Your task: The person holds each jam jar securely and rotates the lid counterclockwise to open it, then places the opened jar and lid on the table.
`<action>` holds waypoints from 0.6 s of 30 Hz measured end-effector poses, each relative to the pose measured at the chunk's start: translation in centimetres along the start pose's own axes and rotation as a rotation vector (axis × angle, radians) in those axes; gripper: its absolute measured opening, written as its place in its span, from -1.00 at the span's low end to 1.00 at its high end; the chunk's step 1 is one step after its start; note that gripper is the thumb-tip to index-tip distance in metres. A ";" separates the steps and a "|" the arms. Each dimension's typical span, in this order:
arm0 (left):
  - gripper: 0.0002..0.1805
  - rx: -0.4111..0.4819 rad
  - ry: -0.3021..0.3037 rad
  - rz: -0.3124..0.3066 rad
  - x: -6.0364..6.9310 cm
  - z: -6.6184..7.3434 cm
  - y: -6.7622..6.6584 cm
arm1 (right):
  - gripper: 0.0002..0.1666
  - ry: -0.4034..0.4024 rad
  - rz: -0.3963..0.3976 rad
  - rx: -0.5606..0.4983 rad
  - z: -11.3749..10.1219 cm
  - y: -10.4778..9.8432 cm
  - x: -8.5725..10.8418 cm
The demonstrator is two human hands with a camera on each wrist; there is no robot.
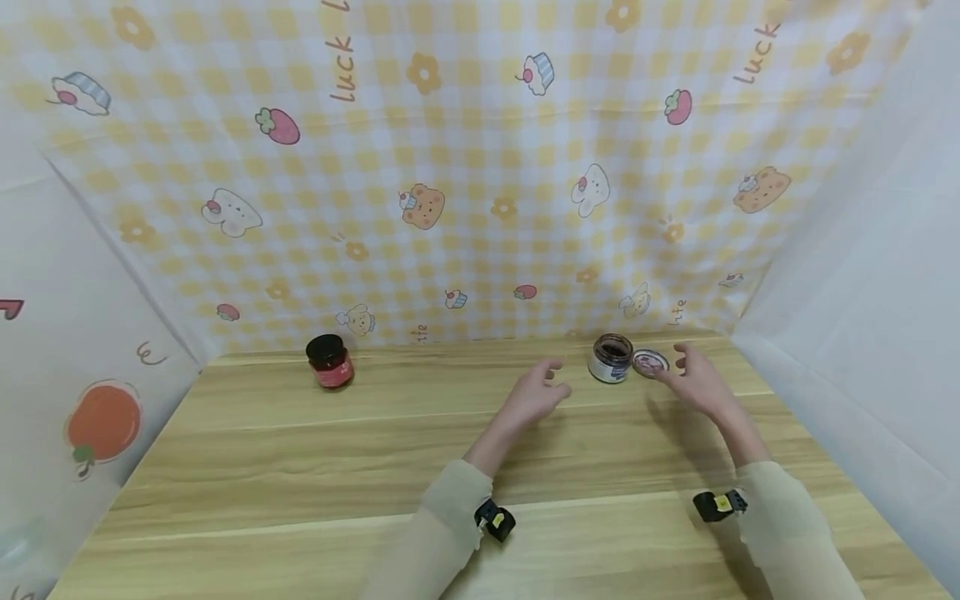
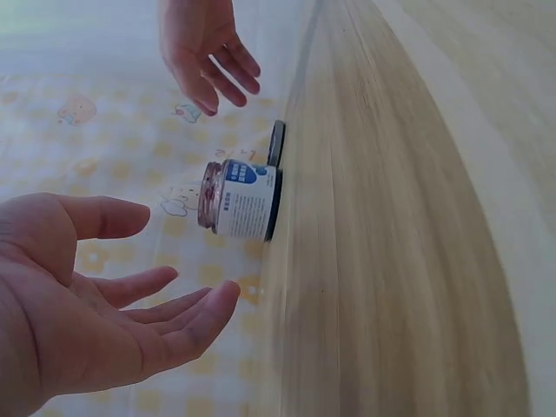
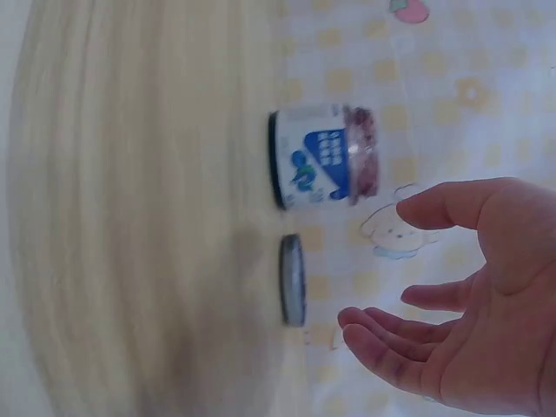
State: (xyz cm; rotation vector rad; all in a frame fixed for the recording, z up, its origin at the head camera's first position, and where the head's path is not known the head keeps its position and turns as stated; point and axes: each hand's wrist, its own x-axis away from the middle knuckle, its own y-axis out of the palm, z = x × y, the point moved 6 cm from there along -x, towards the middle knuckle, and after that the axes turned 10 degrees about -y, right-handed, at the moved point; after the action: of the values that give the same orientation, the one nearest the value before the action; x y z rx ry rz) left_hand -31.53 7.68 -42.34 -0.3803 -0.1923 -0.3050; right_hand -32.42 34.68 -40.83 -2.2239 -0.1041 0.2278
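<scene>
Your left hand is empty, fingers loosely bent and parted, to the left of the uncapped glass jar with blueberries on its label. Your right hand is empty too, fingers relaxed, close by the jar's round lid. The jar stands upright near the back of the wood-grain tabletop, and the lid lies flat just to its right, apart from it. With the mouth uncovered, a knock from either hand could tip the jar and let out its dark contents; a brush of your right fingertips might slide the lid away or smear them if it is sticky.

Count two jars: this one and the black-capped jar with a red label, upright far to the left. You have one loose lid, two hands and two wrist cameras.
</scene>
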 end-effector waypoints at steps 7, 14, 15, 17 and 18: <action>-0.42 -0.013 0.023 0.021 0.6 -0.5 -1.4 | -0.02 -0.014 -0.002 -0.055 -2.5 -1.0 0.5; -0.45 -0.001 0.037 0.041 1.4 -0.8 -3.6 | 0.03 -0.063 0.039 -0.043 -4.9 -1.2 0.6; -0.45 -0.001 0.044 0.048 1.5 -0.8 -3.9 | 0.03 -0.071 0.049 -0.038 -5.2 -1.2 0.6; -0.45 -0.006 0.056 0.056 1.5 -0.9 -4.4 | 0.02 -0.087 0.060 -0.031 -5.8 -1.1 0.7; -0.45 -0.012 0.062 0.059 1.5 -1.0 -4.6 | -0.01 -0.097 0.066 -0.027 -6.0 -1.1 0.7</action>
State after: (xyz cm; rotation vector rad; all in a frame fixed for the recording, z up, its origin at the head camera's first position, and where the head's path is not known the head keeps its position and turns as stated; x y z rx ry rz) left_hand -31.47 2.85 -41.37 -0.3870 -0.1185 -0.2593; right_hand -30.52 30.81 -36.43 -2.2452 -0.0873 0.3727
